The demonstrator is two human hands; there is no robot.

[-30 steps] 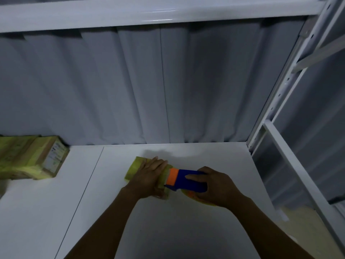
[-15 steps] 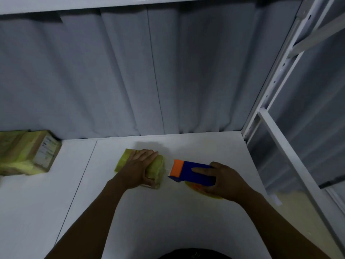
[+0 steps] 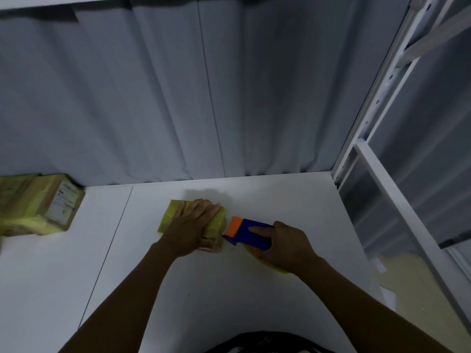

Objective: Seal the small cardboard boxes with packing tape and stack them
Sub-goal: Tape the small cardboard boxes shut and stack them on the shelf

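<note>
small box (image 3: 216, 224) pressed flat under left hand (image 3: 192, 225) | tape dispenser (image 3: 251, 233) gripped by right hand (image 3: 285, 244), at box's right end | contents hidden | taped boxes (image 3: 38, 203) far left

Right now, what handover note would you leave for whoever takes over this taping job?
Left hand: flat on the small cardboard box, pressing it to the white table.
Right hand: grips the blue-and-orange tape dispenser, orange end at the box's right end.
Taped boxes sit at far left by the curtain.
Done: this box looks largely taped.
Left: probably finish the strip, then stack it with those.
</note>
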